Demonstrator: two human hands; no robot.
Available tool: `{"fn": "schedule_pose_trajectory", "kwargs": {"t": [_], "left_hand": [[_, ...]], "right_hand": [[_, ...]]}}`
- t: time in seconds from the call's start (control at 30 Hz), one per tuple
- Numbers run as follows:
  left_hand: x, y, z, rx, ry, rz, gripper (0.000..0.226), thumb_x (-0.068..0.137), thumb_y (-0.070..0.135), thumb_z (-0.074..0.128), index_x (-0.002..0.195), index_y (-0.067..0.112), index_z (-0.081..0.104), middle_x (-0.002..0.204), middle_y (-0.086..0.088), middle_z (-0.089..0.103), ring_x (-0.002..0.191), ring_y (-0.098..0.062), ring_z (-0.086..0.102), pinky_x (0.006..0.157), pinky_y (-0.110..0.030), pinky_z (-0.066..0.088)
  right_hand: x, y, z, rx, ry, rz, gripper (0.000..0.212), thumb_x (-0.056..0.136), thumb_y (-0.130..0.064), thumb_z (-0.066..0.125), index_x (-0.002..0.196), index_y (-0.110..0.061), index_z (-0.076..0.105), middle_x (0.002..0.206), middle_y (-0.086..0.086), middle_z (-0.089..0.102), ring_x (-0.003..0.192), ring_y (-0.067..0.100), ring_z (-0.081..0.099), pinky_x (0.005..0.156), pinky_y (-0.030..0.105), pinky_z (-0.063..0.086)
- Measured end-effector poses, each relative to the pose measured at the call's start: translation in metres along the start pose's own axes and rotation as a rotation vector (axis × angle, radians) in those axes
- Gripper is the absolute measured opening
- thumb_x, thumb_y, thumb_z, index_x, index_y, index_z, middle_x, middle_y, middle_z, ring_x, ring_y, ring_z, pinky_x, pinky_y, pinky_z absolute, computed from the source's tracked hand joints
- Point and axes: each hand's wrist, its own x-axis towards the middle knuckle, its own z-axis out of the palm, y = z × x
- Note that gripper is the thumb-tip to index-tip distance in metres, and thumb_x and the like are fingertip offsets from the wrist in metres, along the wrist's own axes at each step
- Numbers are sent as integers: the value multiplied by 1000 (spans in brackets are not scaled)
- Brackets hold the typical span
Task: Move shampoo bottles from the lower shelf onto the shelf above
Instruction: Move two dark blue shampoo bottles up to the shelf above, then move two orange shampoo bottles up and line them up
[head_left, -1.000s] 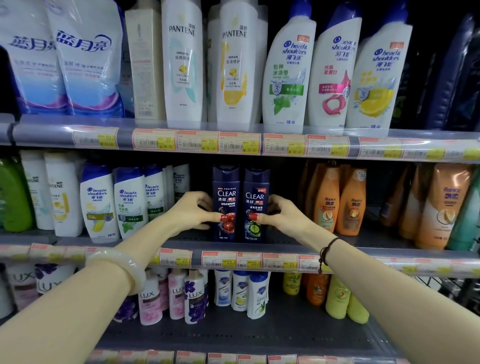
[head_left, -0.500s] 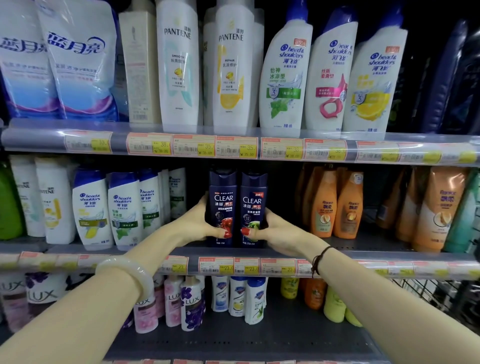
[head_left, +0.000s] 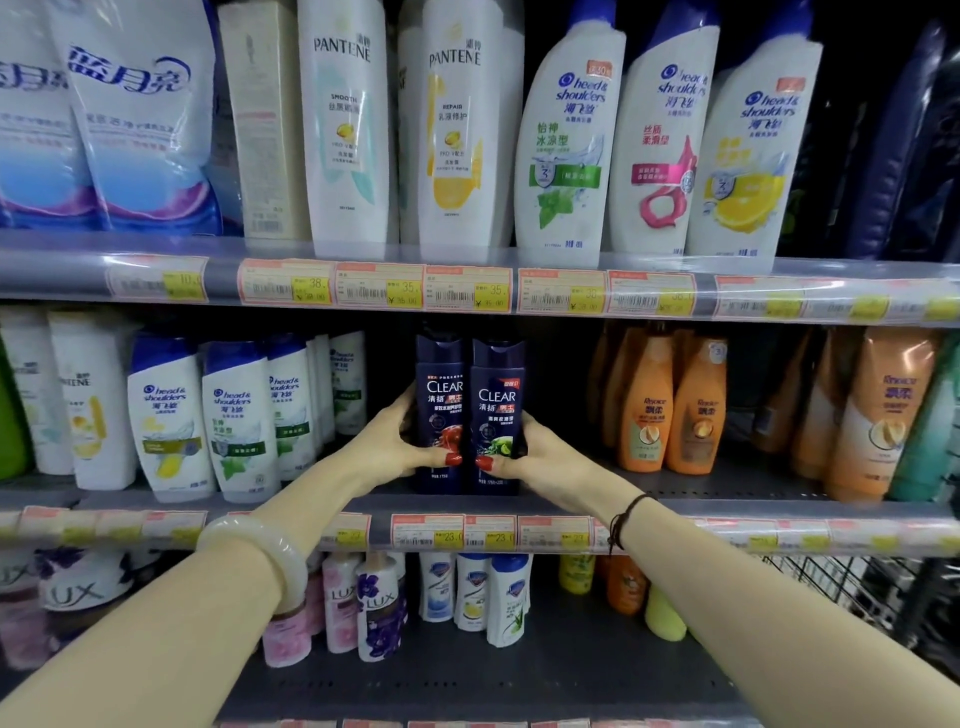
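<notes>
Two dark blue CLEAR shampoo bottles stand side by side on the middle shelf (head_left: 675, 501). My left hand (head_left: 387, 447) wraps the left CLEAR bottle (head_left: 440, 395), thumb across its red label. My right hand (head_left: 540, 452) grips the right CLEAR bottle (head_left: 497, 400), thumb on its green label. Both bottles are upright, their bases at or just above the shelf board; I cannot tell which. The shelf above (head_left: 218, 270) carries white Pantene bottles (head_left: 345, 124) and head & shoulders bottles (head_left: 566, 145), packed along its front.
On the middle shelf, white head & shoulders bottles (head_left: 166, 415) stand left of my hands and orange bottles (head_left: 670, 410) right. Refill pouches (head_left: 140, 114) fill the upper shelf's left end. LUX bottles (head_left: 379, 608) sit on the bottom shelf. A wire cart (head_left: 852, 587) is at lower right.
Both hands have closed more tightly around the two CLEAR bottles, thumbs now over the labels. The view has shifted slightly closer to the shelf.
</notes>
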Motion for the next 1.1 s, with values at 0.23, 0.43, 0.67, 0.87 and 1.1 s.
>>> {"fn": "schedule_pose_trajectory", "kwargs": {"t": [0.23, 0.43, 0.67, 0.87, 1.1], "left_hand": [[-4, -1, 3, -16, 41, 11, 97, 73, 4, 76, 148, 32, 20, 127, 0, 53, 128, -22, 48, 94, -40, 49], [-14, 8, -6, 152, 145, 31, 78, 66, 18, 83, 133, 9, 45, 125, -18, 57, 112, -29, 59, 86, -42, 55], [-34, 42, -18, 667, 10, -2, 35, 70, 21, 81, 96, 6, 64, 86, -8, 66, 80, -22, 59, 73, -35, 50], [-36, 84, 14, 773, -122, 97, 34, 70, 18, 80, 97, 1, 67, 91, -16, 73, 71, -22, 62, 71, -35, 55], [-18, 105, 75, 781, -200, 197, 43, 69, 23, 81, 104, 6, 63, 93, -10, 67, 83, -26, 66, 76, -36, 56]], "right_hand": [[0, -1, -1, -18, 27, 49, 60, 83, 1, 63, 135, -13, 38, 120, 4, 60, 114, 18, 56, 106, 37, 43], [-12, -9, -9, -135, 114, 55, 53, 81, -5, 68, 130, -7, 48, 120, 2, 59, 113, 15, 54, 98, 28, 41], [-28, -29, -31, -550, 129, 67, 39, 80, -15, 71, 115, -2, 60, 106, 13, 64, 97, 22, 59, 82, 28, 47], [-54, -50, -49, -858, 90, 149, 43, 81, -21, 70, 119, -7, 58, 113, 11, 63, 96, 24, 58, 81, 30, 46], [-87, -53, -91, -979, 182, 246, 41, 79, -23, 67, 113, -2, 57, 100, 12, 61, 96, 33, 61, 78, 37, 51]]}}
